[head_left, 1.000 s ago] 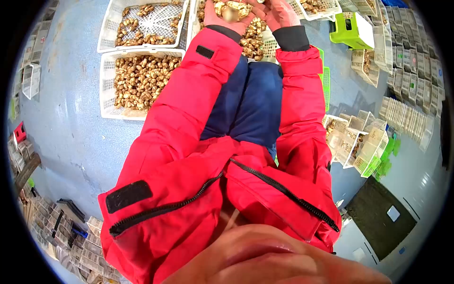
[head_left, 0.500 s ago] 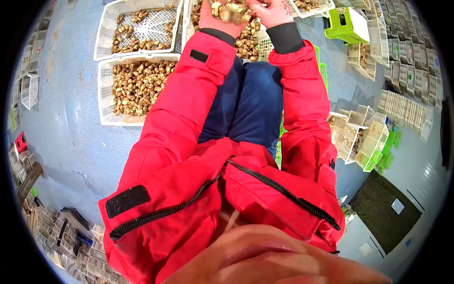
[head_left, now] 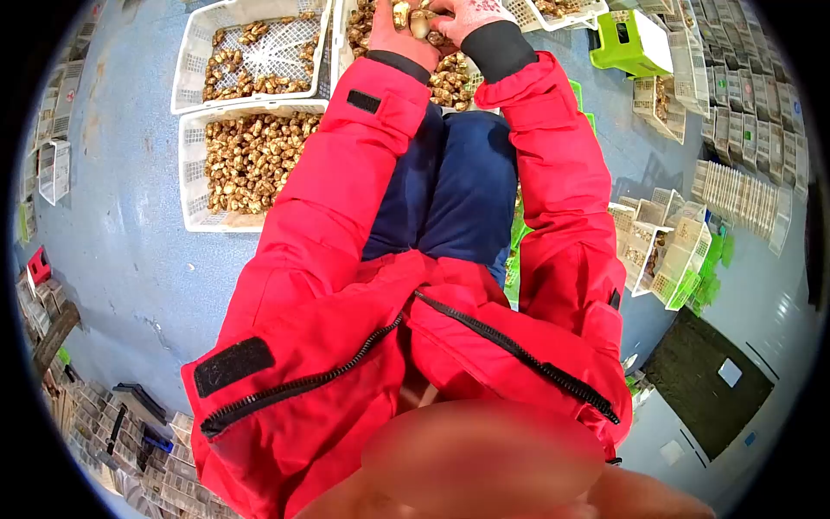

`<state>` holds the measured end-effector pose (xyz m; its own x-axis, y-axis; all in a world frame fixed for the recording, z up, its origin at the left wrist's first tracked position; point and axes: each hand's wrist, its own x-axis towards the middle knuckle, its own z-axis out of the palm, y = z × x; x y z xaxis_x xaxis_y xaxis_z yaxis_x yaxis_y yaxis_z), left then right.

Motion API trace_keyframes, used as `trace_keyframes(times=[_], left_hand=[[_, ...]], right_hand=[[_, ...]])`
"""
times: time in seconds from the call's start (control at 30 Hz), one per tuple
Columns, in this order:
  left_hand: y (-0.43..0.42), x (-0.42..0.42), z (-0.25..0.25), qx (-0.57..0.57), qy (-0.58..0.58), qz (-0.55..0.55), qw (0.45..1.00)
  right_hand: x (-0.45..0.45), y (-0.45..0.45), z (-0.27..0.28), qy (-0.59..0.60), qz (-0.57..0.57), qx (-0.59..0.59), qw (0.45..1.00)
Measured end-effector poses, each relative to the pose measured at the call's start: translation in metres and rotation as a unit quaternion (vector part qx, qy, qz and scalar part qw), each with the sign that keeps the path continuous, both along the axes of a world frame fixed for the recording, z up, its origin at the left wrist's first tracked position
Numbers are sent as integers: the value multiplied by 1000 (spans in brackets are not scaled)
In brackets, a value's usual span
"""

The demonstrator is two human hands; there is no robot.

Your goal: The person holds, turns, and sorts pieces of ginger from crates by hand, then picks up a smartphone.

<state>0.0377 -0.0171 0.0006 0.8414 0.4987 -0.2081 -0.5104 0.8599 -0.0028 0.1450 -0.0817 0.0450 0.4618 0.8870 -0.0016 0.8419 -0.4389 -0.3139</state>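
At the top edge, both gloved hands are close together over a white crate (head_left: 339,60) of brown-and-cream, bulb-like pieces (head_left: 450,82). My left hand (head_left: 403,41) is closed around a few of these pieces, and a pale, rounded one (head_left: 420,24) shows between the hands. My right hand (head_left: 474,14) has its fingers bent in against the same small group from the right. The top of the frame cuts off part of both hands, and the gloves hide some of the pieces. The pieces' exact kind is unclear.
A well-filled white crate (head_left: 195,173) and a sparsely filled one (head_left: 192,65) stand on the left. A green-and-white stool (head_left: 618,43) is at upper right. Stacked crates (head_left: 743,203) line the right side, with more crates (head_left: 130,450) at lower left.
My right hand has shifted slightly up and left, its wrist turning inward. Fewer pieces show between my hands than before. My left hand has barely moved.
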Motion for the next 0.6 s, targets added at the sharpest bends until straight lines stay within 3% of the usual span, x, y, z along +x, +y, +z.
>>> trace_keyframes(times=[0.07,0.17,0.23,0.3,0.33,0.37,0.43,0.53,0.6], left_hand=[[-4,-4,1,64,33,-20,997],[-3,-7,7,29,4,-38,999],[-3,-7,13,-47,84,-29,995],[-3,-13,11,-18,-20,-42,999],[-6,-14,20,-21,-1,-33,999],[-9,-15,29,-23,18,-24,999],[-11,-14,27,17,37,-29,999],[-3,-12,18,17,34,-58,998],[-6,-11,14,42,65,-62,995]], right_hand=[[-8,0,20,-13,-13,-21,1000],[0,-7,18,33,6,58,998],[8,-17,18,188,-19,113,975],[14,-28,15,429,-60,201,879],[15,-35,17,538,-80,240,804],[18,-41,22,543,-76,236,803],[16,-44,22,649,-57,285,703],[14,-40,21,618,4,309,723],[17,-45,28,687,25,239,686]])
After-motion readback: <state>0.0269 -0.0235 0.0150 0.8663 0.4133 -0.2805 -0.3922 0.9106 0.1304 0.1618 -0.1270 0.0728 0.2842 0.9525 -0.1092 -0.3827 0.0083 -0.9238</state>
